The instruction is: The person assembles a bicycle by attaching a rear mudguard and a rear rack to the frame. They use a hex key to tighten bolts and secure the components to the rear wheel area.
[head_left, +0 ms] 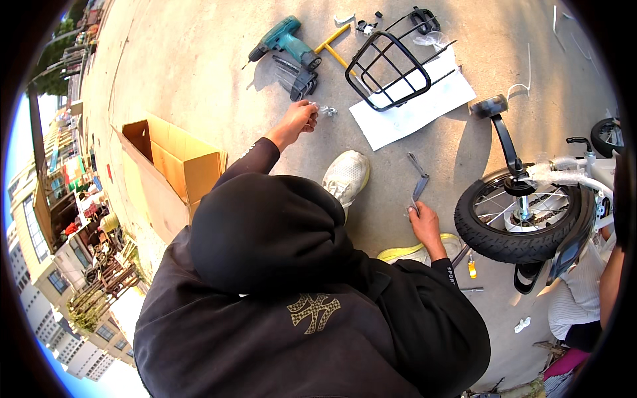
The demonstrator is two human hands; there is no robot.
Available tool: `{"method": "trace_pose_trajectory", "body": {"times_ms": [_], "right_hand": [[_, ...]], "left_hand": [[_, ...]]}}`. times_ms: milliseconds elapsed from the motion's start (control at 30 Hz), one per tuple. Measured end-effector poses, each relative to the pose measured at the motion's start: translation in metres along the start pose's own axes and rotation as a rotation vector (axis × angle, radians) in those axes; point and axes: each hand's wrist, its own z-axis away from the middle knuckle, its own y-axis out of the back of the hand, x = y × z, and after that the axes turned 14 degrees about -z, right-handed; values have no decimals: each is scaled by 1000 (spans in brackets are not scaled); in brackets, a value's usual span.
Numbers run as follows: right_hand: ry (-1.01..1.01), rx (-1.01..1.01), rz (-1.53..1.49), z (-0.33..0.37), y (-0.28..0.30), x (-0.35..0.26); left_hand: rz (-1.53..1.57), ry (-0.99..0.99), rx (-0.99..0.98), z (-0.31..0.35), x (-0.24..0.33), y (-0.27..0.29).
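My left hand [300, 124] is out ahead, fingers pinched together at a small clear plastic bag [326, 111] with shiny metal bits in it. Beside that hand lie black curved plastic parts [295, 78] and a teal cordless drill [286, 44]. Lower and to the right, my right hand [426, 225] is closed round the near end of a thin dark grey angled piece [421, 186], whose far end is narrow and forked. Its exact kind does not show. Between my hands is my white shoe [347, 176].
A black wire basket [388, 69] rests on a white sheet [385, 126], near a yellow T-handle tool [332, 44] and a pedal [424, 20]. An open cardboard box [176, 159] is left. Right stands a small bicycle wheel [468, 222], beside a yellow-handled screwdriver [472, 266] and another person's arm [610, 285].
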Motion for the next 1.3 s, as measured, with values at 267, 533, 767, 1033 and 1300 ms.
{"method": "trace_pose_trajectory", "body": {"times_ms": [267,533,767,1033,1300], "right_hand": [[-16,3,-10,-1,-1,4],[-4,12,-16,0,2,0],[-62,-7,-38,1,4,-2],[57,52,-31,0,-2,11],[-20,15,-27,-5,-4,21]], "left_hand": [[-78,-82,159,0,-13,-6],[209,-14,88,-8,-37,7],[431,21,89,-1,-30,9],[297,-7,60,-3,-27,6],[253,-34,40,0,-27,6]]}}
